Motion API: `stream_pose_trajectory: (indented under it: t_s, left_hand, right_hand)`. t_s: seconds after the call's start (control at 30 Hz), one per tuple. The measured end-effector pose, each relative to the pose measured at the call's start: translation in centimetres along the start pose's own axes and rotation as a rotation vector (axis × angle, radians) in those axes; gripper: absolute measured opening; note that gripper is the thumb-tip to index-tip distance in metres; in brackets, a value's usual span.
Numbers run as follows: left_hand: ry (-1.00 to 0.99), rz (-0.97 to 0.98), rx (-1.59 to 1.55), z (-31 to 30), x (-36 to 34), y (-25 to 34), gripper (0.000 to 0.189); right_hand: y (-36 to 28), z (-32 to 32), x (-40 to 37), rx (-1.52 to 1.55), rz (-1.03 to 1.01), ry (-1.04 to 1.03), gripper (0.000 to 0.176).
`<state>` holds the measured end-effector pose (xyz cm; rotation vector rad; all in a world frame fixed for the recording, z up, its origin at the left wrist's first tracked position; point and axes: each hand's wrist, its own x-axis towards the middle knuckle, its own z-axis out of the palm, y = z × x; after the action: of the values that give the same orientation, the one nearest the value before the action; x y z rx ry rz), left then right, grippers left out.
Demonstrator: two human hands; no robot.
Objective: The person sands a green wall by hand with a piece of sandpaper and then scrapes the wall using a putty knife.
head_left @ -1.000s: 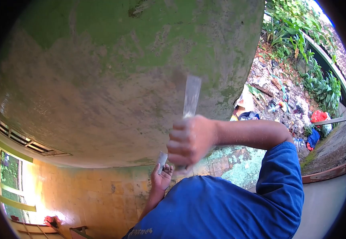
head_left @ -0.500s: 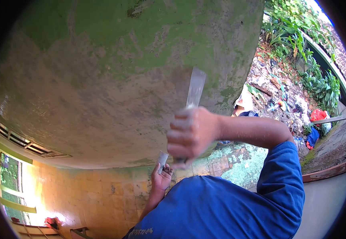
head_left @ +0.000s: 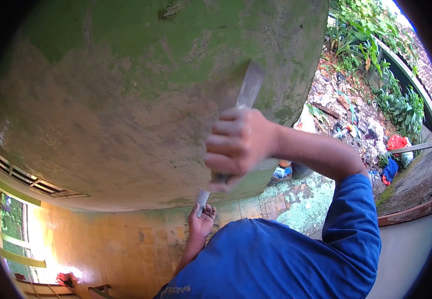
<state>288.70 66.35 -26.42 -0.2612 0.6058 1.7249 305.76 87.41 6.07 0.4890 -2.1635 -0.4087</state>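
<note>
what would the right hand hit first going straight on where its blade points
Most likely the patchy green wall; the blade in the right hand leads, and may touch it, though depth is unclear.

The person wears a blue shirt (head_left: 275, 261), plain and evenly coloured over most of its surface, with a soft, matte look to the cloth. Small pale flecks dot it here and there. A short line of pale lettering (head_left: 177, 290) runs across one side, too small and slanted to read. The right sleeve (head_left: 351, 214) is short and loose, of the same blue, gathered into deep, darker folds and finished with a straight cuff close to the elbow. Both forearms are bare, the right (head_left: 315, 148) and the left (head_left: 192, 251), and both hands are bare, the right (head_left: 241, 143) slightly blurred, the left (head_left: 202, 223) smaller in view.
</note>
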Motion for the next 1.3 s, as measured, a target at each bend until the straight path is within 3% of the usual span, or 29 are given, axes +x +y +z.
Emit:
stream_pose_trajectory:
  t_s: [0.07,0.2,0.3,0.47,0.53,0.67,0.87,0.93,1.1,1.3]
  left_hand:
    - [-0.04,-0.009,-0.039,-0.7,0.3,0.1,0.033]
    - [-0.039,0.018,0.03,1.7,-0.6,-0.2,0.027]
    - [-0.047,0.011,0.03,0.3,-0.2,-0.1,0.025]
    - [-0.108,-0.024,-0.008,1.0,-0.6,-0.2,0.02]
    - [0.018,0.084,0.07,2.9,-1.1,-0.7,0.016]
    - [0.018,0.002,-0.004,1.5,-1.0,-0.4,0.021]
    - [0.0,0.08,0.103,2.2,-1.2,-0.6,0.024]
    - [-0.007,-0.004,-0.022,0.9,-1.1,-0.3,0.018]
    - [0.009,0.006,-0.001,2.2,-1.6,-0.6,0.016]
    - [0.028,-0.021,-0.006,1.3,-1.3,-0.7,0.016]
  right_hand:
    - [-0.3,-0.1,0.2,-0.009,0.017,-0.003,0.042]
    - [-2.6,0.0,0.9,0.045,-0.077,0.019,0.044]
    - [-0.2,-0.1,0.7,-0.014,0.003,0.039,0.044]
    - [-2.1,-0.4,1.1,0.049,0.012,0.019,0.045]
    - [-2.9,0.1,1.0,0.082,-0.081,0.015,0.046]
    - [-0.5,-1.0,1.6,0.073,0.028,0.03,0.043]
    - [-3.1,-0.8,0.8,0.054,-0.057,0.005,0.046]
    - [-0.8,-1.1,0.4,-0.021,0.071,-0.009,0.046]
    - [-2.8,0.1,0.2,0.042,-0.016,0.075,0.049]
    - [-0.8,-0.3,-0.3,-0.01,0.046,0.065,0.047]
